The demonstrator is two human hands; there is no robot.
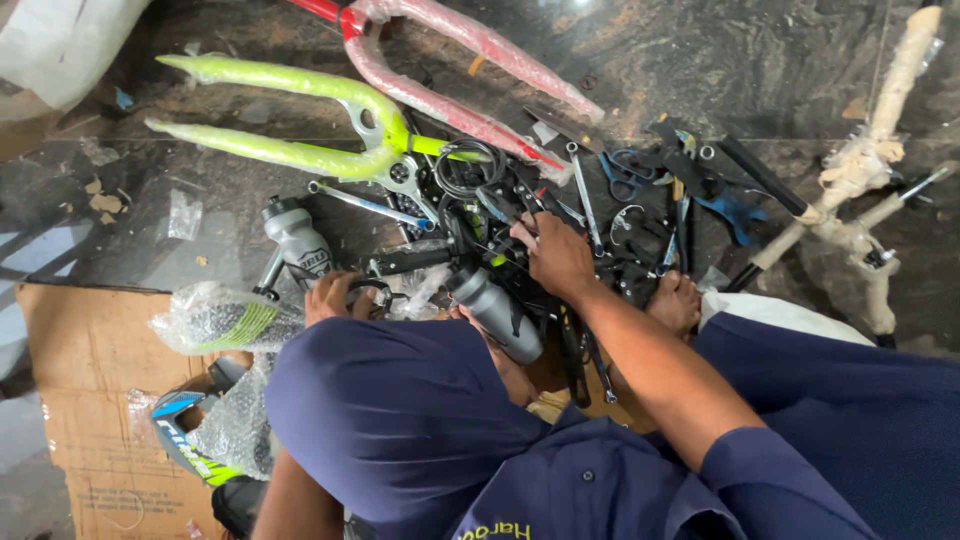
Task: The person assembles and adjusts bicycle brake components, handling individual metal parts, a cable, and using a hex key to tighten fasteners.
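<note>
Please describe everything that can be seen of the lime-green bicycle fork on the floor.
The lime-green fork lies flat on the dark stone floor, its two legs pointing left and wrapped in clear plastic film. The legs join at a bare silver-grey crown on the right, next to a coil of black cable. A red frame, also wrapped, lies beside it. Neither hand touches the fork.

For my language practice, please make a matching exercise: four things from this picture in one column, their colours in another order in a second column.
Things:
1. fork wrapped in plastic
2. frame tubes in bubble wrap
3. water bottle
4. cardboard sheet

Colours:
A. brown
B. grey
C. red
D. yellow-green

Pairs: 1-D, 2-C, 3-B, 4-A
</note>
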